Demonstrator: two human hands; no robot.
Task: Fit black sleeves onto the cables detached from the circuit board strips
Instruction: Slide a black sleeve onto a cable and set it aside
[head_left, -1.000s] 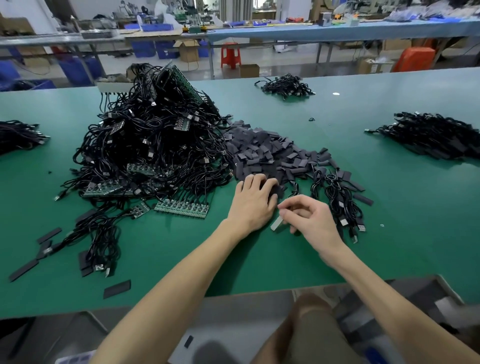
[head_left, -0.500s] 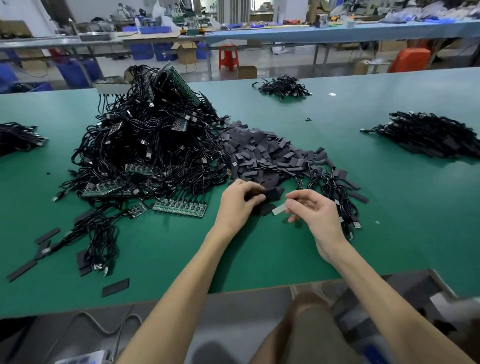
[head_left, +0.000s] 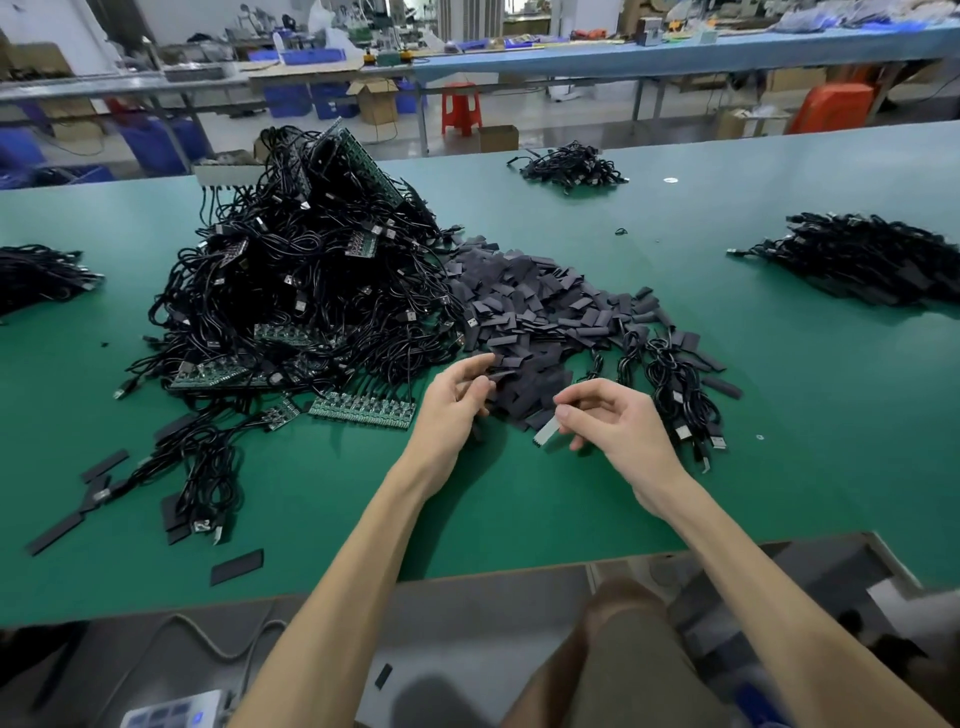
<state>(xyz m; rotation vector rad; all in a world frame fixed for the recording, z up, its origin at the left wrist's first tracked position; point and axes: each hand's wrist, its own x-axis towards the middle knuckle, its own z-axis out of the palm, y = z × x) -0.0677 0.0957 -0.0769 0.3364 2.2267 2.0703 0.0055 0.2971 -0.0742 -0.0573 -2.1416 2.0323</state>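
A heap of flat black sleeves (head_left: 540, 312) lies mid-table, right of a tall tangle of black cables with green circuit board strips (head_left: 306, 280). My left hand (head_left: 454, 405) is raised at the heap's near edge and pinches one black sleeve (head_left: 501, 375) between thumb and fingers. My right hand (head_left: 615, 421) is just to its right and pinches the small pale end of a cable (head_left: 546, 431), which points toward the left hand. A few loose black cables (head_left: 680, 395) lie beside my right hand.
A green board strip (head_left: 363, 409) lies left of my left hand. Stray sleeves and cables (head_left: 197, 483) are scattered at the near left. More cable piles sit at the far right (head_left: 872, 260), far left (head_left: 36, 275) and back (head_left: 569, 169). The table's near edge (head_left: 467, 571) runs below my forearms.
My left hand has lifted off the sleeve heap with one sleeve pinched in it. My right hand has risen slightly with the cable end and stays close to the left.
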